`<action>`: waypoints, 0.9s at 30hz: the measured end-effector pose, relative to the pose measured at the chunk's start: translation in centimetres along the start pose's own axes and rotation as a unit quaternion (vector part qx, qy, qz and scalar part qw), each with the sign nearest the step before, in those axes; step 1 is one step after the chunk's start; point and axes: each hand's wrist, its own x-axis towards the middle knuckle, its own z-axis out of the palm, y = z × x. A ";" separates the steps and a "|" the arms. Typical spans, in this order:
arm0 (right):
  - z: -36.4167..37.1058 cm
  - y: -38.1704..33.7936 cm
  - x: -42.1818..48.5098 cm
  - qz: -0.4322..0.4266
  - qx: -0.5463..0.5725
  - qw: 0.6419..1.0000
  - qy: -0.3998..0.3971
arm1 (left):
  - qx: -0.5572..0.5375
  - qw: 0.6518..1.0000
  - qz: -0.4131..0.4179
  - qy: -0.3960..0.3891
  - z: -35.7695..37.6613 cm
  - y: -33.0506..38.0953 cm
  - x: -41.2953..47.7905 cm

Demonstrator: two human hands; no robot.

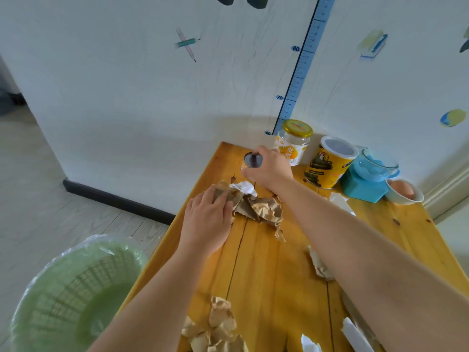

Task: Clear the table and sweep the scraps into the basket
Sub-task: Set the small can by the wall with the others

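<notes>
Left hand: your left hand (208,219) lies flat with the fingers nearly straight, pressing on the crumpled brown and white scraps (264,210) at the middle of the table (256,270).
Right hand: your right hand (270,170) is curled round a small can (252,160) near the far left corner; the can's dark top shows past your fingers.
Basket: the green basket (76,295), lined with a clear bag, stands on the floor off the table's left edge.
Other scraps: more crumpled paper (218,323) lies at the near edge, and one piece (318,265) lies against your right forearm.
Far right corner: a gold-lidded jar (294,143), a yellow canister (330,163), a blue box (363,191) carrying a glass jug (378,163), and a bowl (396,198) of eggs.
</notes>
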 end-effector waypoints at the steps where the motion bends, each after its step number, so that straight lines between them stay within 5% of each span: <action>1: 0.5 -0.1 0.4 0.004 -0.003 1.000 -0.005 | 0.002 1.000 0.000 -0.004 -0.1 0.0 0.0; 27: 4.7 0.5 6.2 -0.047 -0.229 0.971 0.051 | 0.049 0.997 -0.003 -0.059 0.3 0.2 0.4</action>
